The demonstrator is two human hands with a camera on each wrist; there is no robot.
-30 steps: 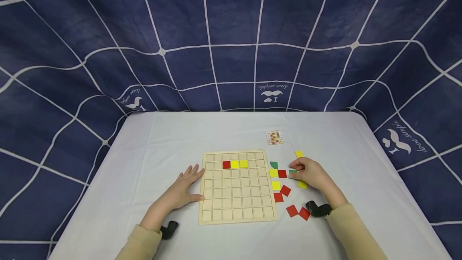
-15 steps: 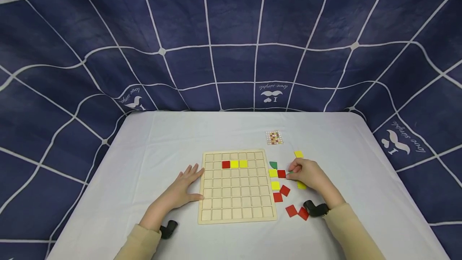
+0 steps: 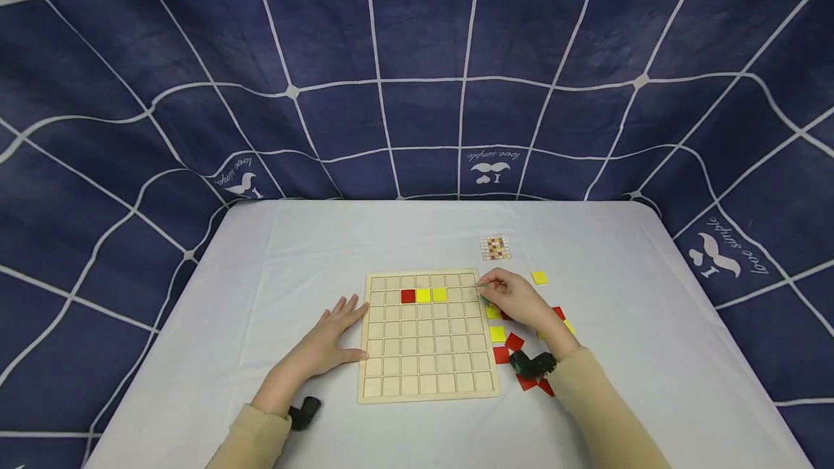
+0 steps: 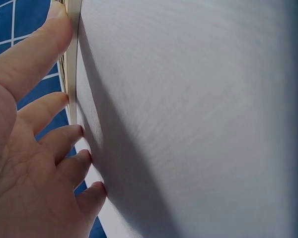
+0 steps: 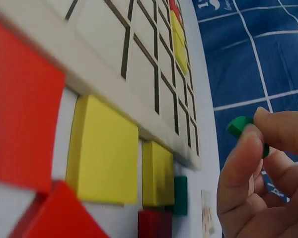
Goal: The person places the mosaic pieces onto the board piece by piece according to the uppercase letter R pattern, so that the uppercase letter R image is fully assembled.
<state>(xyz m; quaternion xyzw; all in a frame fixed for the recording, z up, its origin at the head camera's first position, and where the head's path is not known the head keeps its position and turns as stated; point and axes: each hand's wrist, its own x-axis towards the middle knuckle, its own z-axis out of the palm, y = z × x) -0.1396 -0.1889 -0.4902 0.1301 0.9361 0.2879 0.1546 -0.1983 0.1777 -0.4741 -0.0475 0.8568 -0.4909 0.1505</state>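
A wooden grid board [image 3: 426,346] lies on the table, with a red square tile [image 3: 407,296] and two yellow square tiles [image 3: 432,295] side by side in its second row from the far edge. My left hand [image 3: 329,342] has its fingers spread, the thumb and a finger touching the board's left edge. Over the board's far right edge, my right hand [image 3: 515,301] pinches a small green piece [image 5: 239,126] between thumb and index finger. In the right wrist view another green piece [image 5: 180,196] lies on the table beyond the yellow tiles.
Loose yellow tiles [image 3: 497,334] and red tiles [image 3: 515,342] lie along the board's right side, some partly under the right forearm. One yellow tile [image 3: 539,277] sits farther back. A small printed pattern card [image 3: 495,247] lies behind the board. Dark blue cloth [image 3: 417,121] hangs around the table.
My right hand has picked up the green piece from among the loose tiles and carried it left to the board's right edge. The left hand stays in place.
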